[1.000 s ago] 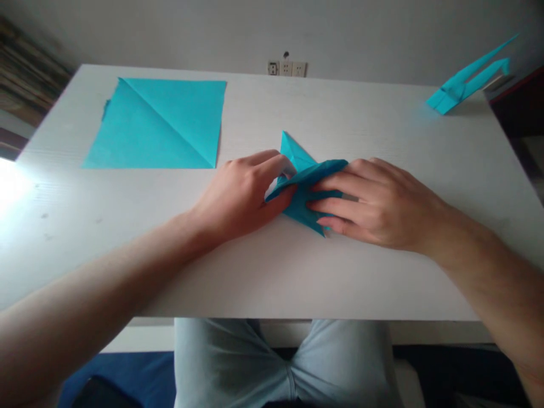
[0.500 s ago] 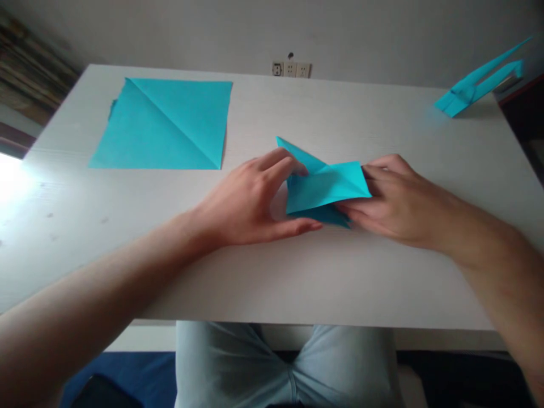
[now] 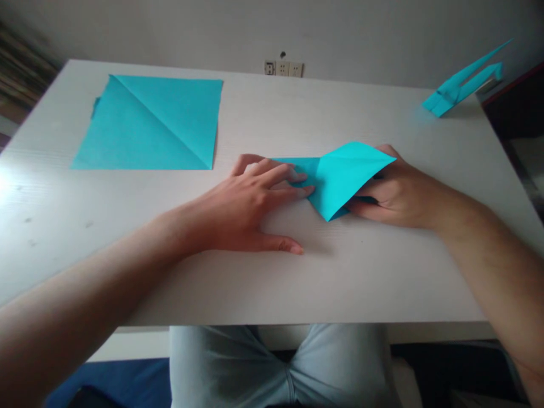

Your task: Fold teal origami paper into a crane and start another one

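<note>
White table (image 3: 263, 283), folded paper (image 3: 344, 178) at its middle, left hand (image 3: 255, 201) spread and touching the paper, right hand (image 3: 403, 192) half behind it, can't tell if pinching, flat sheet (image 3: 140, 133) at table's left.

There are no words, names, numbers or signs to read here. The wall sockets (image 3: 284, 68) have little dark marks on them (they look like plug holes, not letters), and they are too small to make out any print.
</note>
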Demonstrator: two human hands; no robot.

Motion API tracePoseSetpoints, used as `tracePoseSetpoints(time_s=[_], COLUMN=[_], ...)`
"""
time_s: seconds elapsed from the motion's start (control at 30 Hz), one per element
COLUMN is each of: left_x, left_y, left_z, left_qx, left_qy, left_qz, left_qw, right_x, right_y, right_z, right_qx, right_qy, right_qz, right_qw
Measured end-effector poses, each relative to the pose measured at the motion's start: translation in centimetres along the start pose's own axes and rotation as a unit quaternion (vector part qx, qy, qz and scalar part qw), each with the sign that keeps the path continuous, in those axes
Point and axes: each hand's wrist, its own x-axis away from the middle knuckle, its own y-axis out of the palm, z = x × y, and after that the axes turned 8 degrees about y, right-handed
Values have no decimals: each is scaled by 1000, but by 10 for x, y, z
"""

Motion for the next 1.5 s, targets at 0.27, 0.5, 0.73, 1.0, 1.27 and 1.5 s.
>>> tracePoseSetpoints(time_s=[0.27, 0.5, 0.73, 1.0, 1.27, 1.5], left_x=[1, 0, 0, -1, -2, -3], left_y=[5, 4, 6, 8, 14, 15], left_z=[-1, -1, 1, 2, 1, 0], left_qx=[0, -6, -11, -14, -15, -12], left_qy=[16, 22, 17, 24, 31, 29], left_qz=[19, 21, 26, 23, 32, 47], left_qw=[1000, 1000, 999, 999, 999, 998], right_x=[3, 0, -2, -4, 1, -6], right_y=[6, 5, -1, 5, 9, 7], right_z=[1, -2, -2, -6, -9, -18], right_qx=[-31, -18, 9, 4, 7, -76], right_qy=[23, 19, 20, 48, 87, 99], right_qz=[23, 23, 3, 18, 19, 28], right_qw=[999, 999, 1000, 999, 996, 992])
